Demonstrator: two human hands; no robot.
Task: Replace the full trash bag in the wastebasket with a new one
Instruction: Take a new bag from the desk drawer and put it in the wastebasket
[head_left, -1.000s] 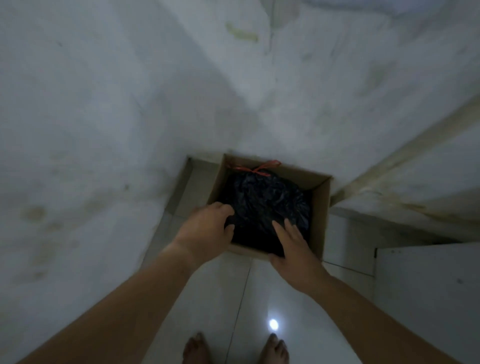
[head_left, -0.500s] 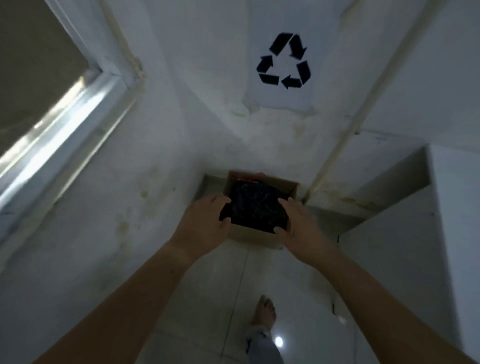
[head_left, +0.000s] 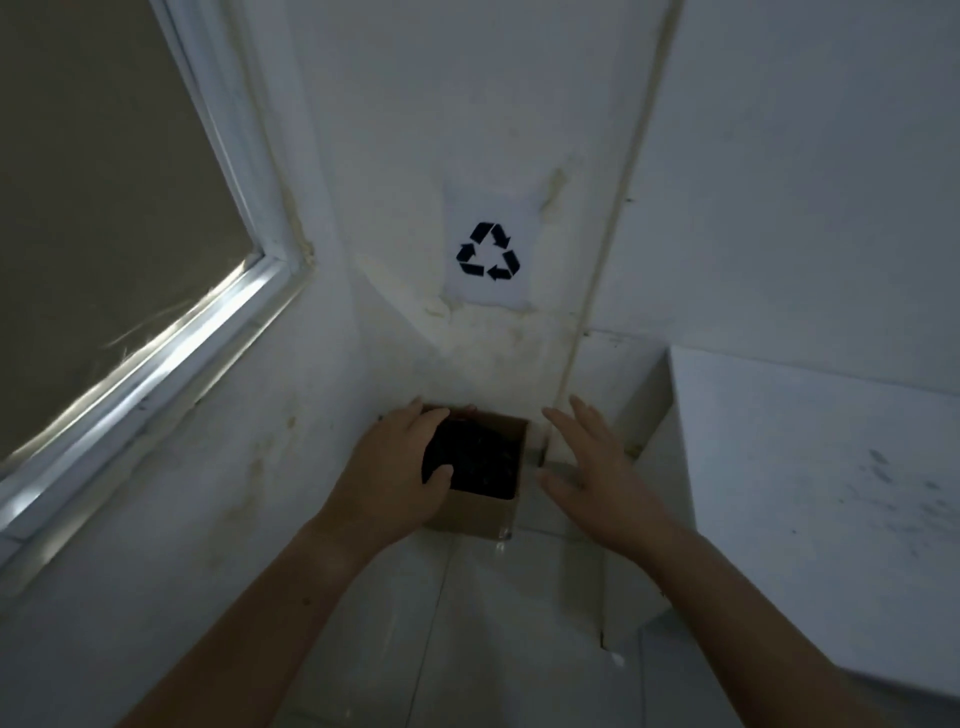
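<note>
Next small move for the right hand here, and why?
Probably bring the right hand left onto the black trash bag: it hovers open beside the cardboard box, while the left hand sits at the bag's left edge.

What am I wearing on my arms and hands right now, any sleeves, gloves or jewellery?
Nothing shows. The left forearm and right forearm are bare to the picture's edge, no sleeves. The left hand and right hand have no gloves; no watch, bracelet or ring is visible.
</note>
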